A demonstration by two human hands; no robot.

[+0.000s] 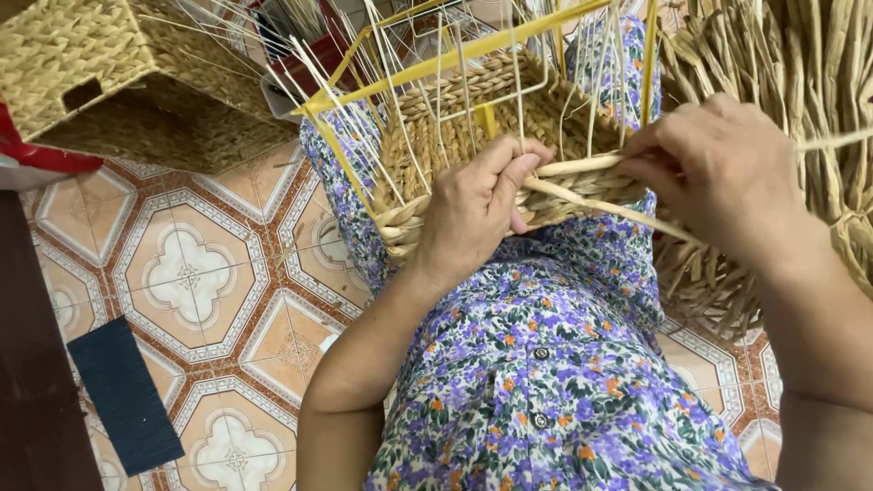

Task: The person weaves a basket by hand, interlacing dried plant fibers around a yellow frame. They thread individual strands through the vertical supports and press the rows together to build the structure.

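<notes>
Half-woven basket (509, 145): rests on the person's lap, over a floral dress (546, 382), tipped with its open side facing away.
- Hands: left hand (473, 214) pressed on the near woven edge, fingers curled over the weave. Right hand (718, 168) closed in a pinch on a straw strand (591, 205) that runs leftward into the near edge of the weave.
- Frame: yellow wire frame (455, 59) with thin pale uprights; braided straw fills the lower part.
- Handling, as judged: light; frame stiff, straw pliable and likely brittle if bent sharply. Best held by the woven rim or yellow bars, not the thin uprights.
- Right, near to far: bundle of loose dried straw (800, 73).
- Left, near: patterned tile floor (200, 273), dark mat (123, 395).
- Left, far: finished woven basket (82, 55), lying tilted.
</notes>
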